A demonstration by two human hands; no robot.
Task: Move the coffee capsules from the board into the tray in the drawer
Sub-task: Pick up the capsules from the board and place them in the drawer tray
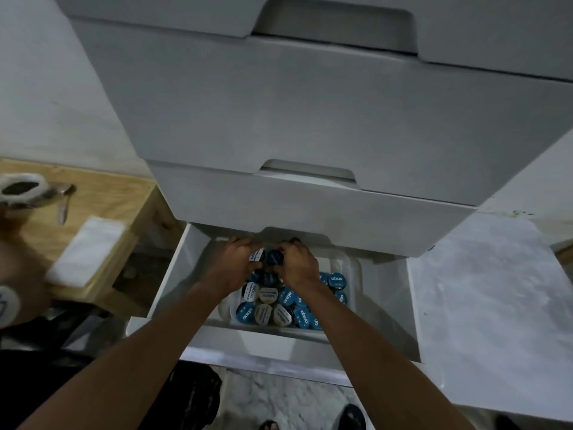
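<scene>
The bottom drawer (173,274) of a white cabinet stands pulled out. Inside it sits a clear plastic tray (352,268) holding several coffee capsules (286,305) with blue, white and cream lids. Both my hands reach into the far end of the tray. My left hand (235,265) grips a white-lidded capsule (257,255). My right hand (297,265) grips a dark blue capsule (275,258). The two capsules sit side by side just above the pile. A wooden board (102,197) lies to the left, with no capsules visible on it.
Two closed white drawers (310,119) overhang the open one. On the board lie a white folded cloth (86,252) and a pale shoe (21,189) beside a metal tool (63,203). A white surface (480,305) lies at right. Marble floor (279,395) shows below.
</scene>
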